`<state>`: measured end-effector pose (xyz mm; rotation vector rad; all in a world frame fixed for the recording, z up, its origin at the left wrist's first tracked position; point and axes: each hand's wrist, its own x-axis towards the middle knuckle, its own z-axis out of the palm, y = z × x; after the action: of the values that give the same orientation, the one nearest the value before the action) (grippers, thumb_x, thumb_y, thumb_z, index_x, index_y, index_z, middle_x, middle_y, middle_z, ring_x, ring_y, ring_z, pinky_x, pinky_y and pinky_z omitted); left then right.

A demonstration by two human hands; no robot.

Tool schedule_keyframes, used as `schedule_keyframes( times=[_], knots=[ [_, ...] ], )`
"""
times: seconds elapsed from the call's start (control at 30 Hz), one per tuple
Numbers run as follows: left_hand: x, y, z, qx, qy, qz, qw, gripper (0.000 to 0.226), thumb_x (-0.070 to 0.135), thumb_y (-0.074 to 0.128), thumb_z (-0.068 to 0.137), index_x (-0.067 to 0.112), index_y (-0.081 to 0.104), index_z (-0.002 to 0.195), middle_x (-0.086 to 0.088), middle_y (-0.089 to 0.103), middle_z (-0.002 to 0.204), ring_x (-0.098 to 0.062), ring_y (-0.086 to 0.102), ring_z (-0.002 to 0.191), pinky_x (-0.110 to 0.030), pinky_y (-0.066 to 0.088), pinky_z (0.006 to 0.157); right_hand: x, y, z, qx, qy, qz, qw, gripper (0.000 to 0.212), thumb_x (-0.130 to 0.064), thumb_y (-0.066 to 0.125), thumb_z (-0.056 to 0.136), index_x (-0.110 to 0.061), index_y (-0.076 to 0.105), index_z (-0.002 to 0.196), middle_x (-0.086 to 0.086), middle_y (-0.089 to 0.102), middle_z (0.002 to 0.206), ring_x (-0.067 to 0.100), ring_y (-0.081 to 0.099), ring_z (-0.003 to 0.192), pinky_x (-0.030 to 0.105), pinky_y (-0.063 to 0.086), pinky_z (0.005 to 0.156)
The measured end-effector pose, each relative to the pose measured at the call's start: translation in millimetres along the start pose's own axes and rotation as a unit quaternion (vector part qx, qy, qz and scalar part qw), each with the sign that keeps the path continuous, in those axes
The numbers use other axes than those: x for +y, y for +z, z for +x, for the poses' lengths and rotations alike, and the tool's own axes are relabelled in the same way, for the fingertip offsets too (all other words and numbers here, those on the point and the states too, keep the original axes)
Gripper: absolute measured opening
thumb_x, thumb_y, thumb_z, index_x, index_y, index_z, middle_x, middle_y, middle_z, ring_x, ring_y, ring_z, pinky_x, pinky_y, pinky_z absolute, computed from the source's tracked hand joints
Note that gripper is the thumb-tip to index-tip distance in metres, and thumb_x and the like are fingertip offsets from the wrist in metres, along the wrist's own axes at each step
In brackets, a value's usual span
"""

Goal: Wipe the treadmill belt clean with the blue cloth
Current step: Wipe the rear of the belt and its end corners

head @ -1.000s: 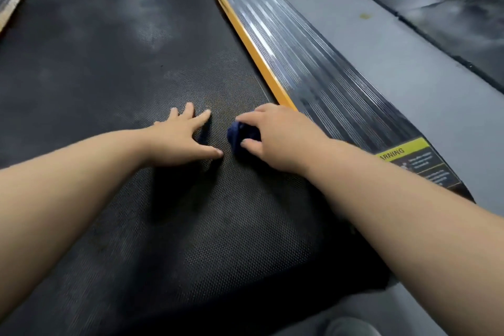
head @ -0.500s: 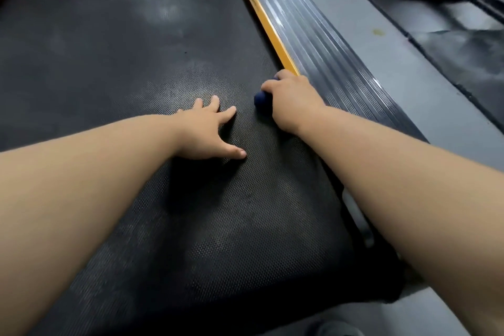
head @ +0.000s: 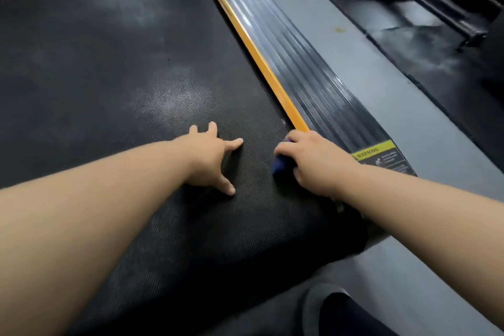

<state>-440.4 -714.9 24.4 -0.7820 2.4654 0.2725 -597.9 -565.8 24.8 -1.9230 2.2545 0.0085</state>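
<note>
Here: right hand clutches blue cloth on treadmill belt; left hand flat, released.

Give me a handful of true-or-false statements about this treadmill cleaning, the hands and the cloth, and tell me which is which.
1. The right hand grips the blue cloth on the treadmill belt, close to its right edge. True.
2. The left hand holds a second cloth. False: it rests flat on the belt with fingers spread and holds nothing.
3. A yellow strip runs between the belt and the ribbed side rail. True.
4. The warning label is stuck on the belt by the left hand. False: it sits on the side rail, just past the right hand.
5. Pale, dusty-looking patches show on the belt ahead of the hands. True.
</note>
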Motion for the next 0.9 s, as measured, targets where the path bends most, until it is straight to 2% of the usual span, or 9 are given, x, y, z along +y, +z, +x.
schedule_keyframes(
  times=[0.13,0.2,0.3,0.47,0.6,0.7,0.77,0.8,0.9],
  knots=[
    [0,6,6,0.004,-0.008,-0.010,1.000,0.112,0.063,0.075,0.063,0.048,0.003,0.147,-0.014,-0.008,0.158,-0.050,0.002,0.141,-0.055,0.021,0.111,-2,4,37,0.077,0.069,0.009,0.995,0.030,-0.012,0.049,0.090,-0.026,0.058,0.115,0.003,0.046,0.124,0.029,0.042,0.112,0.039,0.045,0.088],
    [0,5,8,0.010,-0.002,-0.004,1.000,0.111,0.065,0.074,0.063,0.049,0.004,0.147,-0.013,-0.005,0.159,-0.050,0.005,0.141,-0.055,0.022,0.111,-10,10,50,0.082,0.111,0.017,0.990,0.024,-0.016,0.050,0.091,-0.026,0.060,0.110,0.003,0.046,0.122,0.028,0.042,0.112,0.034,0.042,0.083],
    [-3,6,8,0.009,-0.009,0.011,1.000,0.110,0.067,0.073,0.062,0.050,0.004,0.146,-0.013,-0.005,0.159,-0.048,0.008,0.141,-0.054,0.023,0.111,-20,11,42,0.060,0.138,0.023,0.988,0.025,-0.017,0.052,0.088,-0.022,0.056,0.112,0.006,0.047,0.120,0.029,0.046,0.111,0.032,0.039,0.078],
    [3,4,3,0.014,-0.020,0.016,1.000,0.105,0.064,0.072,0.066,0.051,0.006,0.146,-0.011,-0.004,0.159,-0.045,0.009,0.142,-0.051,0.023,0.112,-21,10,-24,0.018,0.069,0.010,0.997,0.026,-0.024,0.058,0.081,-0.022,0.054,0.107,0.005,0.047,0.112,0.027,0.049,0.106,0.032,0.042,0.081],
    [6,6,-6,0.030,-0.046,-0.011,0.998,0.103,0.063,0.074,0.065,0.055,0.009,0.144,-0.005,-0.002,0.160,-0.039,0.011,0.144,-0.054,0.024,0.112,-19,15,-37,0.019,0.014,-0.005,1.000,0.028,-0.018,0.052,0.086,-0.020,0.053,0.114,0.008,0.046,0.115,0.030,0.048,0.105,0.032,0.040,0.080],
    [15,10,-19,0.071,-0.083,-0.009,0.994,0.095,0.061,0.073,0.067,0.048,0.020,0.145,-0.002,0.019,0.158,-0.028,0.028,0.140,-0.046,0.034,0.108,-12,16,-20,0.022,0.002,-0.006,1.000,0.029,-0.014,0.048,0.088,-0.019,0.054,0.116,0.010,0.045,0.118,0.032,0.047,0.107,0.036,0.043,0.087],
    [22,19,-33,0.112,-0.114,-0.016,0.987,0.081,0.060,0.068,0.074,0.044,0.030,0.144,0.003,0.036,0.151,-0.023,0.038,0.135,-0.037,0.040,0.103,-13,17,-7,0.043,0.003,-0.009,0.999,0.029,-0.013,0.048,0.088,-0.017,0.054,0.116,0.011,0.045,0.119,0.032,0.046,0.108,0.037,0.043,0.089],
    [27,26,-42,0.121,-0.122,-0.027,0.985,0.074,0.061,0.064,0.078,0.043,0.033,0.143,0.004,0.038,0.150,-0.022,0.039,0.134,-0.035,0.039,0.102,-13,19,-5,0.056,0.008,-0.011,0.998,0.029,-0.013,0.048,0.088,-0.016,0.052,0.116,0.012,0.044,0.120,0.033,0.046,0.110,0.037,0.041,0.089],
    [44,54,-64,0.098,-0.131,-0.059,0.985,0.076,0.069,0.053,0.079,0.048,0.021,0.145,0.002,0.019,0.158,-0.029,0.028,0.140,-0.038,0.030,0.109,-13,29,-17,0.098,0.011,-0.007,0.995,0.028,-0.018,0.052,0.086,-0.014,0.050,0.113,0.014,0.046,0.118,0.034,0.045,0.109,0.036,0.038,0.088]
  ],
)
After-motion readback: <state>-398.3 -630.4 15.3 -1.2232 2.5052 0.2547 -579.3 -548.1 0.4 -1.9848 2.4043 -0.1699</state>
